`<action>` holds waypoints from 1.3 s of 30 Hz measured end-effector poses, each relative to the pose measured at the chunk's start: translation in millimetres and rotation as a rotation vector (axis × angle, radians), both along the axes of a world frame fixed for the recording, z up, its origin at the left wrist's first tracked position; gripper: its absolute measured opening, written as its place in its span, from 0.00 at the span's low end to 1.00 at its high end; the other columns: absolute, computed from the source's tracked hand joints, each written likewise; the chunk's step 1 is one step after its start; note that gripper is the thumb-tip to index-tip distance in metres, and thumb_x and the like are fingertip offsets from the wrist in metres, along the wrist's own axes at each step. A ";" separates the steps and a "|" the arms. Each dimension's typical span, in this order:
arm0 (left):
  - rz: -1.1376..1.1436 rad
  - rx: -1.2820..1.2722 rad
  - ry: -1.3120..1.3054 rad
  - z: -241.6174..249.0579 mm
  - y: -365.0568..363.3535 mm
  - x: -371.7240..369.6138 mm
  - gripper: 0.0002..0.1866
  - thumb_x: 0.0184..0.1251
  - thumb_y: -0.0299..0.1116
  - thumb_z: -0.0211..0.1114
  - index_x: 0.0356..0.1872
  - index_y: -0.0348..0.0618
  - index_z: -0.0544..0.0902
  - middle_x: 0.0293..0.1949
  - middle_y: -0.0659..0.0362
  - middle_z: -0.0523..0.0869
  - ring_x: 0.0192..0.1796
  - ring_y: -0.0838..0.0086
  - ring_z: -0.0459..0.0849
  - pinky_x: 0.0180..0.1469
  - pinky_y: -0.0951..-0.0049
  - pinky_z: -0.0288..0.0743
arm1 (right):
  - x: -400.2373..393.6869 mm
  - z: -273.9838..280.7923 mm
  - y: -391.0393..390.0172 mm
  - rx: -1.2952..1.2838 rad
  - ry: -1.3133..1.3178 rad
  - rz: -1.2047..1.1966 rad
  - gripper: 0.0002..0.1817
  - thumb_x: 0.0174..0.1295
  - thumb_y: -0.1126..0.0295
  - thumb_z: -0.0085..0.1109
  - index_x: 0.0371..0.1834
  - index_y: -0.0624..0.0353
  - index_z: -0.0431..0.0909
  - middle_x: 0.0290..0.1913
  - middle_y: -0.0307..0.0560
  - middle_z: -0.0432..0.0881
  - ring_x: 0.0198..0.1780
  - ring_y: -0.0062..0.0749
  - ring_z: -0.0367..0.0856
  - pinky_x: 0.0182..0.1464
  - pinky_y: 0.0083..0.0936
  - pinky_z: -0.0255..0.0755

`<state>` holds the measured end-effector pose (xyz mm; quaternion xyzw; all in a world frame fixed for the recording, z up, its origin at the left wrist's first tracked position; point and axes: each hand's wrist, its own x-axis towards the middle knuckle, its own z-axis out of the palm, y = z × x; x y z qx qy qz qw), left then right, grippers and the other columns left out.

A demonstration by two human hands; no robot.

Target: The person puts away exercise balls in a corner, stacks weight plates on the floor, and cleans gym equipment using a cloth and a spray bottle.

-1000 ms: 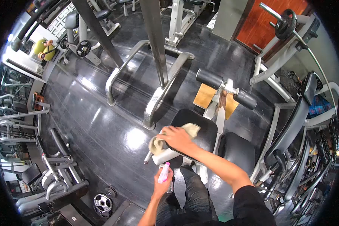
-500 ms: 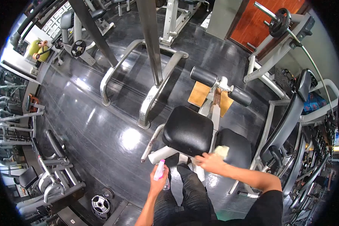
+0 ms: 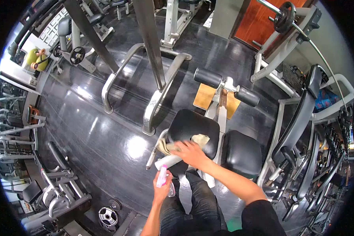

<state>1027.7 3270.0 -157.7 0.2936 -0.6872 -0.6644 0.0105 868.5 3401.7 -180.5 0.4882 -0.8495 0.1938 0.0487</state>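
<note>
My left hand (image 3: 161, 190) is closed around a clear spray bottle (image 3: 161, 176) with a white and pink trigger head, held upright in front of my legs. My right hand (image 3: 191, 153) presses a pale yellow cloth (image 3: 200, 139) at the near edge of a black padded seat (image 3: 192, 122). Part of the cloth sticks out past the fingers on the left, slightly blurred, by the seat's near left corner. Beside it on the right is a second black pad (image 3: 242, 153), with nothing touching it.
Two black foam rollers (image 3: 207, 77) stand beyond the seat, above a wooden board (image 3: 204, 96). A grey metal frame (image 3: 148, 118) rises to the left. To the right are an inclined bench (image 3: 295, 129) and a barbell rack (image 3: 271, 67). Weight plates (image 3: 107, 216) lie at lower left.
My right hand has swept the cloth left, from over the right pad to the near left part of the other seat. My left hand with the spray bottle has shifted slightly left.
</note>
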 end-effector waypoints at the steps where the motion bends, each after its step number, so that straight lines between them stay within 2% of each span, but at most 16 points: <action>1: 0.009 0.034 0.021 -2.1 -0.4 2.0 0.05 0.63 0.25 0.63 0.38 0.39 0.77 0.30 0.63 0.80 0.30 0.84 0.76 0.33 0.81 0.71 | 7.9 -1.7 19.8 0.059 -0.015 0.044 0.15 0.49 0.68 0.55 0.42 0.42 0.79 0.48 0.37 0.74 0.41 0.32 0.76 0.41 0.28 0.73; 2: 0.014 0.070 0.044 -4.9 -0.2 2.8 0.05 0.62 0.24 0.63 0.38 0.39 0.77 0.30 0.64 0.80 0.31 0.84 0.76 0.33 0.81 0.71 | 15.0 -2.9 44.5 0.120 -0.029 0.085 0.12 0.49 0.67 0.56 0.38 0.44 0.80 0.48 0.37 0.75 0.41 0.32 0.76 0.40 0.28 0.73; 5: -0.019 0.088 0.034 -14.5 0.9 4.9 0.05 0.63 0.24 0.62 0.38 0.39 0.77 0.31 0.64 0.79 0.31 0.84 0.76 0.34 0.82 0.70 | 27.9 8.0 110.8 0.232 -0.165 -0.008 0.12 0.49 0.67 0.58 0.39 0.40 0.80 0.47 0.33 0.76 0.38 0.28 0.80 0.35 0.26 0.77; 8: -0.068 0.081 0.024 -10.2 5.7 1.0 0.05 0.62 0.24 0.63 0.37 0.39 0.77 0.30 0.64 0.79 0.31 0.84 0.75 0.33 0.81 0.70 | 27.4 0.6 129.3 0.143 -0.187 -0.165 0.11 0.52 0.70 0.58 0.39 0.42 0.81 0.42 0.35 0.78 0.37 0.31 0.81 0.35 0.29 0.77; 11: -0.080 0.070 0.025 -9.1 12.4 -1.9 0.04 0.62 0.25 0.63 0.36 0.38 0.77 0.29 0.64 0.79 0.30 0.85 0.75 0.33 0.81 0.70 | -9.8 -3.9 98.7 -0.216 -0.387 -0.605 0.09 0.57 0.72 0.56 0.39 0.49 0.82 0.38 0.45 0.78 0.39 0.44 0.80 0.39 0.34 0.75; 14: -0.138 0.033 0.014 -5.3 18.4 -4.9 0.05 0.63 0.24 0.60 0.39 0.38 0.76 0.30 0.63 0.79 0.29 0.83 0.76 0.33 0.80 0.72 | -58.3 -45.3 74.4 -0.306 -0.453 -0.825 0.10 0.58 0.70 0.58 0.43 0.52 0.81 0.39 0.51 0.77 0.42 0.49 0.78 0.44 0.38 0.72; 17: -0.141 -0.014 0.004 -5.3 23.0 -4.3 0.04 0.61 0.24 0.62 0.36 0.38 0.78 0.27 0.63 0.77 0.29 0.84 0.74 0.32 0.80 0.70 | -79.6 -49.4 76.9 -0.194 -0.401 -0.732 0.14 0.62 0.64 0.54 0.51 0.50 0.77 0.51 0.51 0.74 0.54 0.49 0.71 0.55 0.37 0.66; 21: -0.120 0.004 0.019 -9.1 28.2 -3.0 0.05 0.60 0.22 0.62 0.36 0.37 0.78 0.28 0.63 0.77 0.30 0.83 0.74 0.33 0.79 0.70 | -41.5 -24.3 80.4 0.112 -0.215 -0.856 0.21 0.63 0.66 0.51 0.61 0.48 0.69 0.50 0.54 0.73 0.56 0.50 0.71 0.57 0.35 0.65; 23: -0.151 -0.044 0.063 -7.3 28.3 -2.4 0.04 0.59 0.22 0.62 0.36 0.37 0.78 0.29 0.62 0.77 0.30 0.82 0.75 0.33 0.79 0.70 | -34.1 -2.2 97.5 0.064 -0.636 -0.788 0.20 0.63 0.68 0.49 0.60 0.49 0.69 0.49 0.55 0.73 0.53 0.50 0.73 0.54 0.34 0.69; 24: -0.154 -0.043 0.064 -6.5 28.7 -3.0 0.04 0.59 0.22 0.62 0.36 0.37 0.78 0.29 0.62 0.77 0.30 0.82 0.75 0.33 0.79 0.70 | -32.2 1.8 104.5 0.022 -0.652 -0.801 0.18 0.58 0.74 0.50 0.52 0.47 0.76 0.49 0.51 0.73 0.53 0.46 0.74 0.51 0.35 0.72; 27: -0.154 -0.063 0.044 -5.3 25.6 -4.1 0.05 0.60 0.23 0.62 0.36 0.37 0.78 0.29 0.62 0.78 0.30 0.82 0.76 0.33 0.79 0.71 | -28.1 36.5 127.9 -0.084 -0.562 -0.643 0.19 0.51 0.81 0.49 0.43 0.49 0.81 0.47 0.47 0.74 0.54 0.44 0.73 0.52 0.34 0.72; 28: -0.151 -0.016 0.028 -5.2 24.3 -3.8 0.05 0.62 0.25 0.62 0.37 0.38 0.77 0.30 0.63 0.78 0.32 0.82 0.76 0.35 0.79 0.71 | -29.0 55.0 128.4 -0.093 -0.569 -0.627 0.19 0.45 0.84 0.50 0.34 0.50 0.84 0.49 0.45 0.74 0.56 0.44 0.71 0.55 0.34 0.70; 32: -0.106 0.061 0.030 -13.2 22.1 -3.3 0.06 0.62 0.24 0.63 0.38 0.38 0.77 0.30 0.62 0.80 0.31 0.83 0.77 0.34 0.79 0.71 | -37.5 51.6 138.6 -0.114 -0.525 -0.431 0.19 0.41 0.87 0.48 0.29 0.52 0.84 0.56 0.50 0.72 0.60 0.48 0.68 0.63 0.34 0.64; 35: -0.111 0.065 0.036 -11.9 22.2 -5.9 0.06 0.62 0.24 0.62 0.38 0.38 0.77 0.30 0.63 0.80 0.31 0.83 0.77 0.34 0.80 0.72 | -37.0 25.1 120.5 -0.268 -0.724 -0.246 0.16 0.41 0.86 0.47 0.31 0.59 0.81 0.57 0.54 0.71 0.62 0.49 0.67 0.66 0.35 0.60; 37: -0.117 0.063 0.020 -14.5 22.7 -5.9 0.05 0.62 0.23 0.62 0.38 0.38 0.77 0.30 0.63 0.80 0.31 0.83 0.77 0.34 0.80 0.71 | -30.0 9.0 106.9 -0.300 -0.797 -0.226 0.19 0.48 0.76 0.54 0.47 0.59 0.75 0.63 0.57 0.66 0.66 0.47 0.63 0.68 0.37 0.55; 39: -0.121 0.058 -0.002 -16.1 22.9 -6.3 0.05 0.62 0.23 0.62 0.38 0.38 0.77 0.30 0.63 0.80 0.31 0.83 0.76 0.34 0.80 0.71 | -18.3 14.7 96.2 -0.414 -0.756 -0.400 0.24 0.53 0.68 0.59 0.56 0.55 0.70 0.64 0.58 0.63 0.67 0.49 0.61 0.69 0.38 0.55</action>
